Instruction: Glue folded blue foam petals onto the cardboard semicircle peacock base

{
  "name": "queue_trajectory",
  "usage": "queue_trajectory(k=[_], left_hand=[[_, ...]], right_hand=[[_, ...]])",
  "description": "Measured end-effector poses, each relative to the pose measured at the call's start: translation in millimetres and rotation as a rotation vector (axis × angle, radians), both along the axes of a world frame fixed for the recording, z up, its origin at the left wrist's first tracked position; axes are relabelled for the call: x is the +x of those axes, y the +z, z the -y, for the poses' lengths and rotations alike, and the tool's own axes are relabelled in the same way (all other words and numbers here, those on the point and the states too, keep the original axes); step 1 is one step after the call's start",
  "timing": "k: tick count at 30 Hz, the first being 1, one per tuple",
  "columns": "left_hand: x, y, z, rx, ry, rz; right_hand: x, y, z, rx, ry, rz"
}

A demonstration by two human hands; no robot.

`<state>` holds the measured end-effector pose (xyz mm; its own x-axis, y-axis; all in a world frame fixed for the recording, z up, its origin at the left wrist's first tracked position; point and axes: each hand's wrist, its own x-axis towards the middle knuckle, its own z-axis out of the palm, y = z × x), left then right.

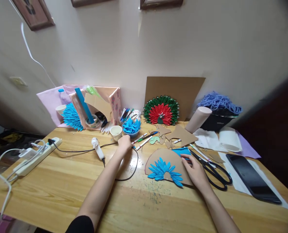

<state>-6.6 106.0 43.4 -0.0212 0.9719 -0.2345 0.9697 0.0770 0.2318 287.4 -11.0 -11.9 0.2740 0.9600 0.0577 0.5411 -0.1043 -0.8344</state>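
Note:
My left hand [124, 143] is curled beside a small bowl [131, 135] heaped with blue folded petals [131, 125]. Its fingertips are hidden, so whatever they grip cannot be made out. A rounded brown cardboard piece [155, 155] lies on the table, with blue petals [163, 168] arranged on it in a half ring. Across its right side rests my right hand [194, 170], fingers stretched out. Near those fingertips is a flat blue strip [181, 151]. Large black-handled scissors [214, 173] lie to the right of that hand.
A paper cup [116, 132] and a white-handled glue gun [98, 149] with a looping black cord stand left. Behind are markers [144, 137], cardboard scraps [182, 134] and a red-green petal fan [161, 111]. A phone [252, 178] lies right; a power strip [38, 158] lies left.

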Motion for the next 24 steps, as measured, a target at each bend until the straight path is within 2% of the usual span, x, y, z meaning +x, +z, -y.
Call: queue_trajectory(k=[7, 16, 21, 24], left_hand=[[-4.4, -5.6, -3.1, -0.042, -0.023, 0.064], [-9.7, -10.7, -6.2, -0.028, -0.031, 0.081], [-10.5, -4.0, -3.4, 0.028, 0.043, 0.035], [-9.0, 1.3, -1.0, 0.017, 0.041, 0.027]], right_hand=[[5.7, -11.6, -2.4, 0.027, 0.019, -0.15], [3.5, -12.6, -2.8, 0.031, 0.02, -0.164], [3.1, -15.3, -3.9, 0.089, 0.012, -0.144], [2.9, -12.2, -2.9, 0.118, -0.005, -0.084]])
